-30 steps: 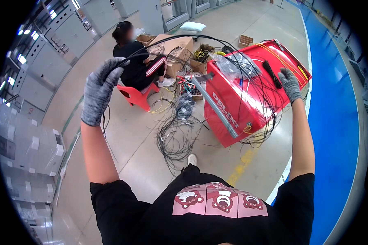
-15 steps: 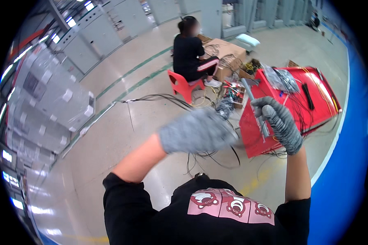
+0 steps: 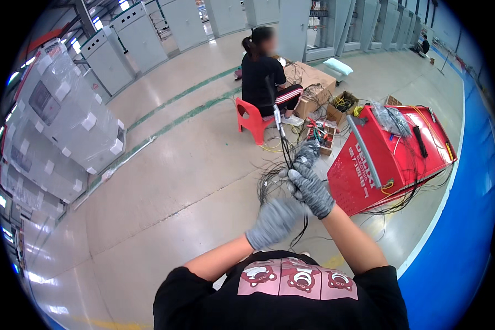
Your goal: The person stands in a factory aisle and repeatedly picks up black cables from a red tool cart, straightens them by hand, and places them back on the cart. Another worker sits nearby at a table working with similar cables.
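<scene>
While the floor (image 3: 165, 181) takes most of the view, grey cabinets (image 3: 66, 121) stand from nine to eleven o'clock and a red cart (image 3: 390, 159) sits at three o'clock. A seated person (image 3: 264, 77) on a red stool (image 3: 253, 118) is at twelve, beside a cardboard box (image 3: 313, 88). Loose black wire (image 3: 269, 184) lies coiled on the floor near centre.

Both gloved hands meet at centre frame. The right hand (image 3: 311, 190) has its fingers curled closed around a wire bundle (image 3: 285, 151). The left hand (image 3: 275, 220), just below it toward seven o'clock, is also curled, though whether it grips the bundle cannot be told.

The bundle's long axis runs six to twelve, rising from the right fist to a pale tip (image 3: 278, 115); its tails hang below both hands. The right hand is nearer that free end.
</scene>
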The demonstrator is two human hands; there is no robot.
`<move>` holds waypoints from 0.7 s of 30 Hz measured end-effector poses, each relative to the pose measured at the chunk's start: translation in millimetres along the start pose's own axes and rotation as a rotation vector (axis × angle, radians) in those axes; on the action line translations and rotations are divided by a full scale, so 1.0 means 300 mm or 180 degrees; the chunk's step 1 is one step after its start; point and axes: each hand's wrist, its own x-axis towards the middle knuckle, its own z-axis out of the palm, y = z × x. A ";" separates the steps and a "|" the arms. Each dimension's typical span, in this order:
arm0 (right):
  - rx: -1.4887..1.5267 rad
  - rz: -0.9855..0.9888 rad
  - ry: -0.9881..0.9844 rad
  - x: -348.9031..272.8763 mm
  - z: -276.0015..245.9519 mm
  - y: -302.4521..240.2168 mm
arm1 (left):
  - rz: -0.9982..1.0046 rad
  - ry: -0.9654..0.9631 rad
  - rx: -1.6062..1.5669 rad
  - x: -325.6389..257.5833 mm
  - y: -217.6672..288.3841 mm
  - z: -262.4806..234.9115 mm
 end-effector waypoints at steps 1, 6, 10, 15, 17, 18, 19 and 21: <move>-0.0164 -0.0290 0.0147 -0.006 0.042 0.026 | -0.0722 0.0811 -0.0734 -0.040 -0.059 -0.027; 0.0100 0.0318 0.0380 -0.068 0.241 0.046 | -0.2086 0.1858 -0.3973 0.058 -0.233 -0.299; 0.0152 0.0494 0.0342 -0.113 0.345 0.065 | -0.2284 0.1601 -0.3924 0.052 -0.280 -0.345; 0.0252 0.0557 0.0421 -0.166 0.366 0.061 | -0.2311 0.1190 -0.4138 0.040 -0.284 -0.336; 0.0321 0.0402 0.0470 -0.189 0.368 0.062 | -0.2095 0.0999 -0.4324 0.042 -0.276 -0.331; 0.0450 0.0402 0.0457 -0.204 0.368 0.044 | -0.2058 0.0868 -0.4396 0.044 -0.271 -0.330; 0.0176 0.0201 0.0628 -0.211 0.356 0.051 | -0.2019 0.0731 -0.4478 0.051 -0.259 -0.327; -0.0384 -0.0187 0.0965 -0.222 0.312 0.074 | -0.1945 0.0504 -0.4480 0.074 -0.215 -0.338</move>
